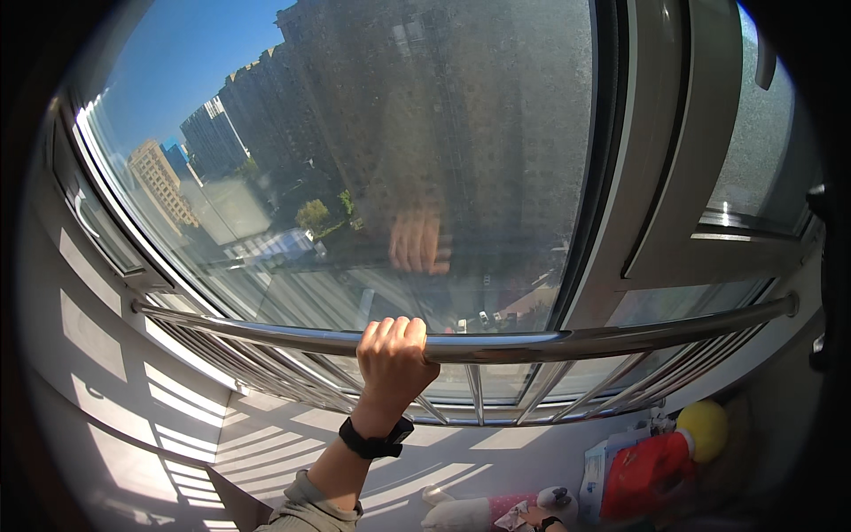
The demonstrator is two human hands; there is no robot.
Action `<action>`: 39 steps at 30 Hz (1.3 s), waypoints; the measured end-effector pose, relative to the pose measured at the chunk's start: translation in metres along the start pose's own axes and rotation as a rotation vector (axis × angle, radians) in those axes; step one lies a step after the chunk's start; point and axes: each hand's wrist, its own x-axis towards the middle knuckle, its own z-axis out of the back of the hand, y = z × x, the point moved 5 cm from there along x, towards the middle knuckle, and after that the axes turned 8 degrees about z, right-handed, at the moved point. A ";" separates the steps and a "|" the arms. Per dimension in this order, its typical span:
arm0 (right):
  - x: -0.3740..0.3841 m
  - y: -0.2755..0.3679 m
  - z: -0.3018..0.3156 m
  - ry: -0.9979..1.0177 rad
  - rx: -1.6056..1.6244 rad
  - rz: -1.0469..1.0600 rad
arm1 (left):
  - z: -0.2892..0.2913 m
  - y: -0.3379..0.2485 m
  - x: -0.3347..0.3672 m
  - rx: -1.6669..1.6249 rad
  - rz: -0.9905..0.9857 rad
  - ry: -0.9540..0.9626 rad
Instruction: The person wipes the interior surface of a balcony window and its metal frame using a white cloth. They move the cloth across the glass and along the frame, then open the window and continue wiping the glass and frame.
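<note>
- I have the left hand [394,355] on the polished metal handrail [496,348], a little left of its middle; its fingers are curled over the top of the tube and grasp it; a black wristband [372,439] sits on that wrist, below a grey-green sleeve [310,504];
- I see the right hand [534,514] only in part at the near edge, right of centre; its fingers appear closed on a crumpled white cloth [512,517], in front of what looks like a white and pink plush toy [479,510]; the fingertips are too small for me to make out;
- the handrail, the thing the left hand holds, runs left to right in front of a large window pane [496,177], with thin metal bars [474,395] below it; I make out a hand's reflection in the glass, and tall buildings [164,182] and trees beyond at the far left;
- at near right I see a red bag [645,477] with a yellow ball [703,430] just beside it.
</note>
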 end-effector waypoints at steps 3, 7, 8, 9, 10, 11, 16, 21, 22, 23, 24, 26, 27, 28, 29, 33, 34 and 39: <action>0.004 0.061 0.079 -0.143 0.146 0.064 | -0.003 0.003 -0.001 -0.002 0.007 0.026; 0.013 0.144 0.175 -0.250 0.241 0.179 | -0.004 0.005 -0.003 -0.013 -0.002 0.051; 0.017 0.163 0.195 -0.261 0.250 0.208 | -0.006 0.004 -0.005 -0.018 -0.003 0.076; 0.018 0.181 0.212 -0.260 0.254 0.237 | -0.008 0.005 -0.006 0.014 0.007 0.125; 0.020 0.198 0.225 -0.255 0.250 0.270 | -0.011 0.006 -0.007 0.019 0.031 0.178; 0.021 0.212 0.236 -0.245 0.247 0.297 | -0.014 0.006 -0.008 0.032 0.031 0.206; 0.019 0.255 0.261 -0.206 0.249 0.351 | -0.026 0.009 -0.015 0.040 0.009 0.170; 0.005 0.269 0.271 -0.189 0.265 0.335 | -0.034 0.012 -0.021 0.041 0.006 0.189; 0.002 0.272 0.274 -0.186 0.269 0.329 | -0.031 0.012 -0.020 0.031 -0.003 0.148; -0.003 0.273 0.277 -0.188 0.273 0.315 | -0.031 0.012 -0.019 0.018 0.003 0.180; -0.008 0.276 0.280 -0.187 0.276 0.306 | -0.032 0.012 -0.017 0.016 0.015 0.265; -0.019 0.279 0.287 -0.199 0.292 0.280 | -0.032 0.012 -0.012 0.007 0.053 0.470; -0.025 0.279 0.290 -0.204 0.299 0.267 | -0.033 0.014 -0.008 -0.025 0.087 0.588; -0.031 0.279 0.292 -0.210 0.307 0.248 | -0.031 0.014 -0.002 -0.025 0.096 0.650; -0.039 0.278 0.294 -0.215 0.320 0.233 | -0.029 0.013 0.002 -0.032 0.104 0.733; -0.078 0.258 0.284 -0.263 0.419 0.119 | -0.019 0.012 0.015 -0.061 0.145 0.879; -0.093 0.250 0.276 -0.279 0.461 0.072 | -0.017 0.012 0.017 -0.053 0.157 0.903; -0.178 0.212 0.218 -0.377 0.776 -0.205 | -0.014 0.012 0.023 0.058 0.158 0.919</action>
